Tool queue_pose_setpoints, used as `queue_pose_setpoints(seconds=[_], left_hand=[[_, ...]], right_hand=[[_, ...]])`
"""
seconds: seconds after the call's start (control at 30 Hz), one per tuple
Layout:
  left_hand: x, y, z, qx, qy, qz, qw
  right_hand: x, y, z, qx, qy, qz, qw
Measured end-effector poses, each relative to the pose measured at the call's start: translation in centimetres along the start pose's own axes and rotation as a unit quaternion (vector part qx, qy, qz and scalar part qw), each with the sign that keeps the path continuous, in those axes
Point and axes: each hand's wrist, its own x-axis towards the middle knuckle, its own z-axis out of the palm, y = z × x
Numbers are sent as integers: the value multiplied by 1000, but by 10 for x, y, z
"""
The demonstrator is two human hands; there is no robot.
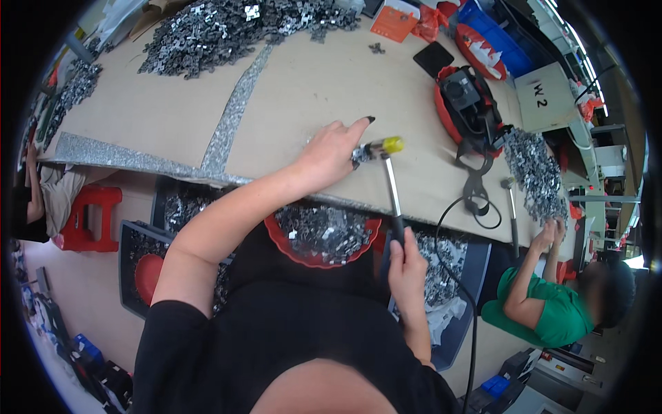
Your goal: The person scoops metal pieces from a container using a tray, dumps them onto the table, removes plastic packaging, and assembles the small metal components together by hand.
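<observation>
My right hand [408, 265] grips a hammer by its dark handle, its shiny metal shaft [394, 185] pointing away from me over the table's near edge. The hammer's head has a yellow face [393, 144] on its right end. Just left of that head is my left hand [327, 155], low over the tabletop, its index finger stretched out with a dark covering on the tip. The hammer head partly hides the thumb, and the remaining fingers are tucked from sight; I see nothing held. A red scalloped basin [277, 243] of small metal pieces [324, 231] sits at my lap.
A large heap of metal pieces [207, 34] covers the far left of the table [310, 83]. To the right lie a red basin [443, 103] with a black strapped device, and a cable [452, 272]. A co-worker in green [545, 307] handles pieces beside another hammer [512, 214]. Grey bins flank my legs.
</observation>
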Motion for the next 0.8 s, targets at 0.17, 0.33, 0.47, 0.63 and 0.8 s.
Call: queue_pose_setpoints(seconds=[0.17,0.33,0.47,0.63,0.8], left_hand=[[-3,0,-4,-4,3,26,1000],[-11,-8,-8,-22,18,25,999],[-23,-8,-16,-35,68,23,997],[-65,-10,-32,-49,116,40,991],[-133,-6,-17,-43,68,123,989]], right_hand=[[3,-2,-7,97,134,7,986],[38,7,-8,-179,194,-40,964],[64,22,-10,-280,206,-14,938],[67,32,-9,-278,180,-4,944],[102,26,-13,-334,163,45,927]])
